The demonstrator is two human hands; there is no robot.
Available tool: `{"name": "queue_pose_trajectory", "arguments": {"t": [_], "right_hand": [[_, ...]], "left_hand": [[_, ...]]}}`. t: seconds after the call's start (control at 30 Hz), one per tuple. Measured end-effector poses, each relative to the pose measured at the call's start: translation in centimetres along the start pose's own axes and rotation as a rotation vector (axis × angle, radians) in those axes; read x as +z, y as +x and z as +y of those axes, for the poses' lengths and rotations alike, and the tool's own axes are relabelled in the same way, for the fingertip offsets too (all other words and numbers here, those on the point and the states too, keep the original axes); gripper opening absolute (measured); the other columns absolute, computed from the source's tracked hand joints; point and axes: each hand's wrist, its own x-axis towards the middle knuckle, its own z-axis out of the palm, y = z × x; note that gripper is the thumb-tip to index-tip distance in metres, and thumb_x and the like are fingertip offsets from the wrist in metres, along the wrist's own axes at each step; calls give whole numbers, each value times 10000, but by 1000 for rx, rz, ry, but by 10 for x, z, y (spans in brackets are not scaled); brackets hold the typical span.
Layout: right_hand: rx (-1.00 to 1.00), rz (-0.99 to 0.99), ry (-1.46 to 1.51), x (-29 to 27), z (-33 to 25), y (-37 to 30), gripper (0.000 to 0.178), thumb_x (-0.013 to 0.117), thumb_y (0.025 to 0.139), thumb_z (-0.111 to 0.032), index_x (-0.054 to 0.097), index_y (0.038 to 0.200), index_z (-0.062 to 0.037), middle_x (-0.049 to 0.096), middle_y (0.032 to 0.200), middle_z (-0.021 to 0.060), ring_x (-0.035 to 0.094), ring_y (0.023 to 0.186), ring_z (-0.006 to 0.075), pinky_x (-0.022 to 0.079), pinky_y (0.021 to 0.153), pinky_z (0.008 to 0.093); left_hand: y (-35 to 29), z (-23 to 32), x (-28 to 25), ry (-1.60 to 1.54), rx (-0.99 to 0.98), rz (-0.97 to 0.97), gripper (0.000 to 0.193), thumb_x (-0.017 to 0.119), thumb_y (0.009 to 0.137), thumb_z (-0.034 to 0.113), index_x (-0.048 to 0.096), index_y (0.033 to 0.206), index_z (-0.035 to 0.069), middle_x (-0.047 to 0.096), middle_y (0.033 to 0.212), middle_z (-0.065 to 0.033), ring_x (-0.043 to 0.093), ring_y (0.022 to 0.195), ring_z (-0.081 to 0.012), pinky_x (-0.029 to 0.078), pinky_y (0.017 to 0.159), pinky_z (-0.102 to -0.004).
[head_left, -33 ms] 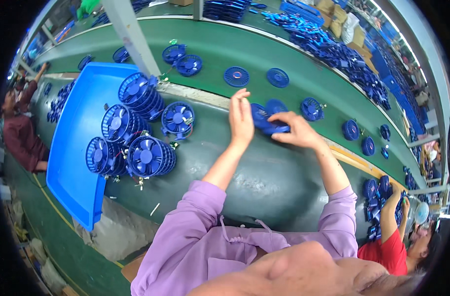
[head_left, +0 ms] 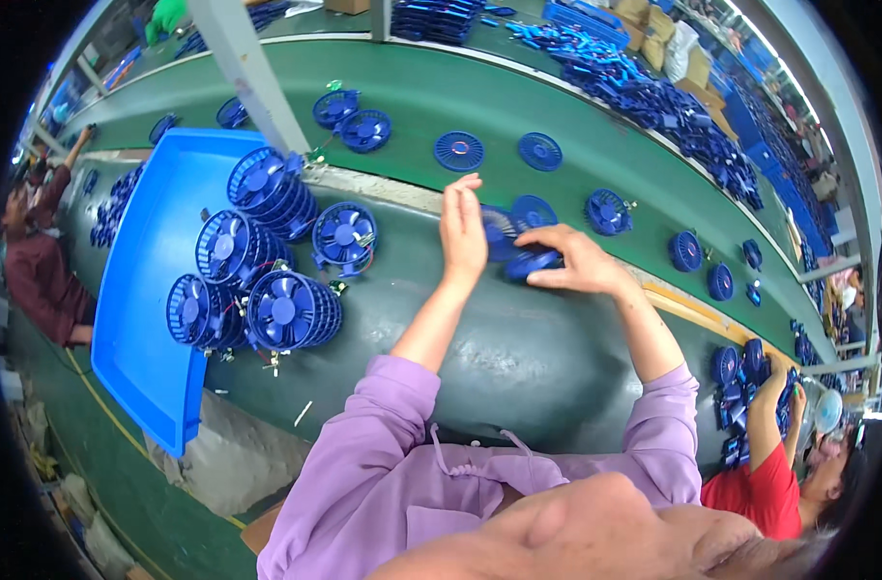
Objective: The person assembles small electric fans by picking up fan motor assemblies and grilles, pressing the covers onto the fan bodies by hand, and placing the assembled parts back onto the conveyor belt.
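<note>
My left hand (head_left: 463,237) is upright with its fingers stretched out, its palm side against a blurred blue fan (head_left: 500,232). My right hand (head_left: 581,259) curls its thumb and fingers round a dark blue fan part (head_left: 532,264), whose exact shape is partly hidden by the fingers and motion. Just behind them a round blue grille (head_left: 534,213) shows at the belt's edge. To the left stand several stacks of blue fan housings (head_left: 284,309) with blades and loose wires, and a single fan (head_left: 345,238) lies beside them.
A blue tray (head_left: 146,309) stands left of the stacks. On the green conveyor belt (head_left: 412,179) lie flat grilles (head_left: 458,151) and several fans (head_left: 608,212). A grey metal post (head_left: 252,77) rises behind the tray. A person in red (head_left: 755,483) works at the right.
My right hand has shifted slightly left and down with the fan part. The fan by my left palm and the grille behind now show more apart.
</note>
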Motion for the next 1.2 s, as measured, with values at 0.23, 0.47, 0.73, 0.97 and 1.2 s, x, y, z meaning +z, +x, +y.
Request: {"name": "queue_pose_trajectory", "arguments": {"t": [0.23, 0.47, 0.73, 0.97, 1.2], "right_hand": [[187, 338, 118, -21, 54, 49, 380, 677, 848, -213, 606, 1168, -19, 649, 1143, 134, 620, 1051, 201, 483, 918, 344], [459, 532, -557, 23, 157, 81, 564, 716, 728, -454, 594, 1216, -198, 551, 1253, 138, 478, 1181, 329, 428, 912, 524], [522, 928, -120, -28, 127, 5, 334, 692, 773, -314, 656, 966, -43, 667, 884, 211, 636, 820, 401, 510, 729, 463], [952, 1102, -258, -28, 148, -85, 419, 666, 789, -251, 597, 1169, -90, 674, 932, 211, 656, 888, 361, 532, 779, 432], [805, 1191, -333, -10, 172, -97, 244, 590, 842, -279, 700, 1011, -141, 646, 934, 190, 624, 871, 373, 520, 787, 454]], "left_hand": [[3, -3, -6, 410, 167, -451, 305, 482, 953, 265, 552, 1192, 89, 555, 1265, -155, 499, 1187, -351, 383, 989, -440], [-20, 5, 3, 641, 290, -865, 251, 572, 894, 309, 680, 1011, 115, 644, 1139, -57, 519, 1175, -274, 328, 1016, -451], [-10, 5, -6, 576, 253, -988, 220, 576, 891, 272, 704, 867, 95, 686, 1010, -91, 556, 1137, -293, 349, 992, -432], [-5, 12, -11, 527, 228, -966, 150, 617, 866, 216, 667, 889, 76, 677, 1012, -77, 576, 1084, -286, 383, 973, -415], [-10, 13, -1, 474, 245, -970, 123, 607, 862, 159, 658, 885, 50, 677, 1009, -99, 591, 1053, -296, 404, 958, -405]]}}
